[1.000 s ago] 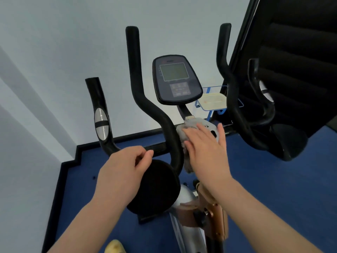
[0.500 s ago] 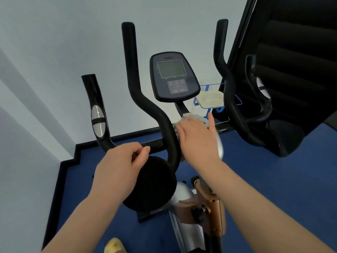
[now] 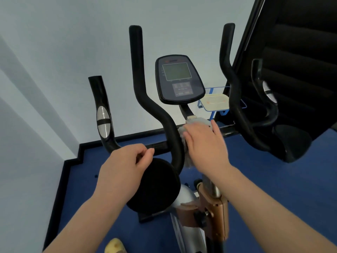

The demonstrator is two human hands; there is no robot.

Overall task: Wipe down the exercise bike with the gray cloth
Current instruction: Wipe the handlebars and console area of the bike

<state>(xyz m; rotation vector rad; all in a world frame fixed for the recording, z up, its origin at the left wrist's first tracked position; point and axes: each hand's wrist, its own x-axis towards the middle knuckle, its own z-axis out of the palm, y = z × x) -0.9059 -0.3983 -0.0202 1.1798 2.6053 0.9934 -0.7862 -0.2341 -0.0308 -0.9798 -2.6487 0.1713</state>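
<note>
Since the earlier frame, the right hand (image 3: 206, 145) has slid the gray cloth (image 3: 197, 123) up the centre stem toward the console (image 3: 179, 79); the left hand (image 3: 125, 167) holds its place on the crossbar (image 3: 160, 146). Left fingers curl round the bar, thumb meeting forefinger. Right fingers lie straight, slightly spread, pressing the cloth flat against the stem of the exercise bike (image 3: 184, 198). Judged soft, light and limp, the cloth bunches easily; hold it under a flat palm. The bike frame is judged rigid and heavy.
</note>
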